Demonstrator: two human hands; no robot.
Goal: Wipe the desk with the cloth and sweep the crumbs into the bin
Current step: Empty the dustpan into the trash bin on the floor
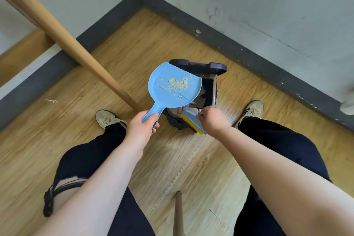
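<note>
My left hand (140, 127) grips the handle of a light blue dustpan (173, 87), held nearly level over the left part of the bin. A pile of pale yellow crumbs (177, 84) lies in the pan. The small dark bin (208, 82) stands on the floor in the corner, its lid tipped back and a dark bag inside. My right hand (212, 119) holds a small blue brush with yellow bristles (192, 121) over the bin's near edge. No cloth or desk top is in sight.
A wooden desk leg (76, 50) slants down to the floor left of the bin. Grey walls with a dark baseboard (268, 59) form the corner behind it. My shoes (109, 119) stand either side of the bin. A brown pole (178, 214) rises at the bottom centre.
</note>
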